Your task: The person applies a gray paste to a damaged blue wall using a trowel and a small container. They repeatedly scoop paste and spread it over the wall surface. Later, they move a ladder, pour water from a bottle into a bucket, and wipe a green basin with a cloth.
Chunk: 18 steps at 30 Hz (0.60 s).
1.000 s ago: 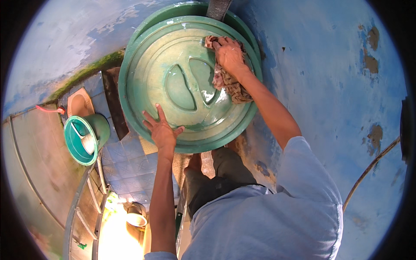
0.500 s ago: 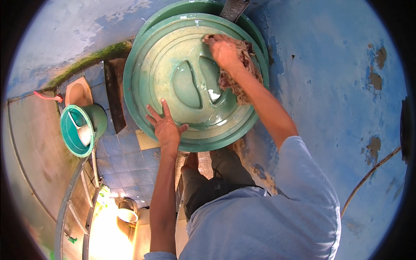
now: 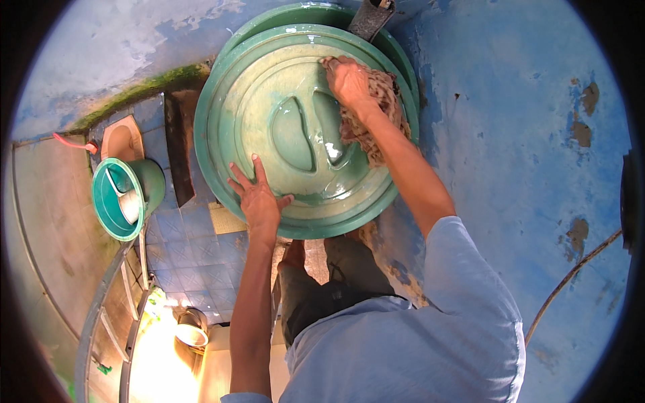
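Note:
A large round green lid [image 3: 293, 138], wet and shiny with two curved recesses in its middle, lies before me over a green tub [image 3: 269, 25] whose rim shows behind it. On the lid's upper right, my right hand [image 3: 348, 82] is closed on a crumpled brown patterned cloth [image 3: 377, 111], pressed against the surface. Part of that cloth trails down beneath my forearm. My left hand [image 3: 259, 201] rests with fingers spread on the near left part of the lid, holding nothing.
Left of the lid stands a green bucket [image 3: 151, 185] with a white-handled dipper in it, by a metal ladder [image 3: 101, 289]. A dark pipe [image 3: 371, 19] meets the tub's far edge. Peeling blue walls [image 3: 510, 134] close in at right and back. A small pail [image 3: 193, 326] sits lower left.
My right hand and the cloth have shifted very slightly on the lid. My left hand stays spread at the same spot. The whole view has tilted a little.

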Motion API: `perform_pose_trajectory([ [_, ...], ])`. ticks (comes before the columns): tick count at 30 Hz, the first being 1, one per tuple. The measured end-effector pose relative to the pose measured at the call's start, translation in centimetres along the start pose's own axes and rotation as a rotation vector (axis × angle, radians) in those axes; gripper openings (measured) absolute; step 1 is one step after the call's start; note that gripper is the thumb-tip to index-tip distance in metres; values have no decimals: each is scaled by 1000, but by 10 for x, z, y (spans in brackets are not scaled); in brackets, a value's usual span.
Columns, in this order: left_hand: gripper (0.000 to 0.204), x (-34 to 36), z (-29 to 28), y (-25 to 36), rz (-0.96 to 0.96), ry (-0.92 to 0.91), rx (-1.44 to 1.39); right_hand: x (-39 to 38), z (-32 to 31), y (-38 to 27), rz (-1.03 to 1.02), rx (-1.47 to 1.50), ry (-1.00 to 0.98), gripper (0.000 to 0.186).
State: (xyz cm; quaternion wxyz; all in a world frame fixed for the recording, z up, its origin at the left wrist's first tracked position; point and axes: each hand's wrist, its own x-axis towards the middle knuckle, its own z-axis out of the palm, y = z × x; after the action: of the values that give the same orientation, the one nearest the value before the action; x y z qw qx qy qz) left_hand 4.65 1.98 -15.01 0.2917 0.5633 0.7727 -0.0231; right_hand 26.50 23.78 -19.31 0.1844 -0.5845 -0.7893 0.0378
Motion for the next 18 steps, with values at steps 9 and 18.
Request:
perform_pose_trajectory([
  [9, 125, -1, -1, 0, -7, -4, 20, 45, -15, 2, 73, 321, 164, 31],
  [18, 125, 0, -6, 1, -38, -68, 56, 45, -18, 3, -8, 62, -68, 30],
])
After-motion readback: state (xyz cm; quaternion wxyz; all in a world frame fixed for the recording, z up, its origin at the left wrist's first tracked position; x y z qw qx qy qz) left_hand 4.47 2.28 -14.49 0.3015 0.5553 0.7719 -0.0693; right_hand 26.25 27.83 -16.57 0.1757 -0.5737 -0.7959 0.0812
